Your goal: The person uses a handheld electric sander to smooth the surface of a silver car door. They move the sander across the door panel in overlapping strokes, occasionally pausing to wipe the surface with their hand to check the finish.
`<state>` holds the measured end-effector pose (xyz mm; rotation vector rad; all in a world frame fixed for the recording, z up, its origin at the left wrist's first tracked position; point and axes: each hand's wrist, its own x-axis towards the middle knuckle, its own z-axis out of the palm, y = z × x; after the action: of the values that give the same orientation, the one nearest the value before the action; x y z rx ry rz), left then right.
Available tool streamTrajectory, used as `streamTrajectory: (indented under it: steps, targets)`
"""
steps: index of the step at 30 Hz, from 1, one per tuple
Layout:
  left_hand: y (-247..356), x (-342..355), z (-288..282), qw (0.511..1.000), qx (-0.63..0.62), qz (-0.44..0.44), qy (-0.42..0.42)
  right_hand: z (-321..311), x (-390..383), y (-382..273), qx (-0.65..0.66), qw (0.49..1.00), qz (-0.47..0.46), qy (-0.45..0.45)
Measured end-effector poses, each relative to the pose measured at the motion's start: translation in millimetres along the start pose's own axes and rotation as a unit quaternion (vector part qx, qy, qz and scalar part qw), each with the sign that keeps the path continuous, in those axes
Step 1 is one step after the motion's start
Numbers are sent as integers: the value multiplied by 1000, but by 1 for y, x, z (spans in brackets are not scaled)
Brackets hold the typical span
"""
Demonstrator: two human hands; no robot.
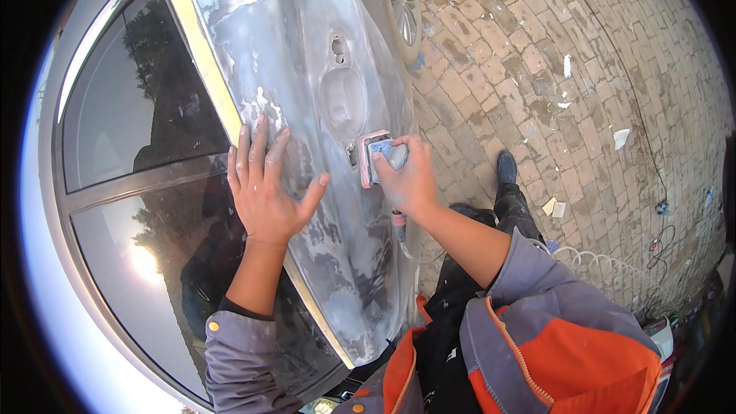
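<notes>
The left hand (266,203) lies spread on the car door (322,211), holding nothing; the right hand (412,182) curls around the sander (377,149), near the handle recess (343,100). Probably it is stiff, somewhat heavy (rounded top gives 1 good hold).

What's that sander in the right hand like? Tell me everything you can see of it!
The sander is small, with a rounded grey body, blue parts and a squarish pad edged in pink. It looks mostly plastic. The right hand grips it, pad toward the car door, beside a hole; I can't tell whether the pad lies flat. A hose below the hand seems joined to it.
</notes>
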<state>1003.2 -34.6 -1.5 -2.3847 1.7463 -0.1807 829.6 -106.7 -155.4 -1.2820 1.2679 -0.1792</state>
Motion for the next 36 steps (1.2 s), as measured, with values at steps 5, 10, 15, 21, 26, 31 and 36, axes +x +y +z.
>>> streamTrajectory:
  steps: [5, 10, 15, 21, 26, 31, 36]
  targets:
    - [0, -1, 0, 1000, 2, 0, 2, -5, 18, -13, 39, 998, 38, -23]
    - [0, 1, 0, 1000, -1, 0, -1, -5, 6, -18, 0, 999, 42, -3]
    - [0, -1, 0, 1000, -1, 0, 0, -8, 24, -24, 54, 997, 44, -12]
    - [1, 0, 0, 1000, -2, 1, 1, -3, -5, -9, 40, 999, 26, 3]
    - [2, 1, 0, 1000, 4, 4, 2, 0, -17, 0, 35, 999, 30, 7]
    - [1, 0, 0, 1000, 8, 5, 1, -7, 19, -12, 65, 997, 46, -5]
    - [1, 0, 0, 1000, 6, 7, -1, -3, 14, -3, 58, 998, 31, 17]
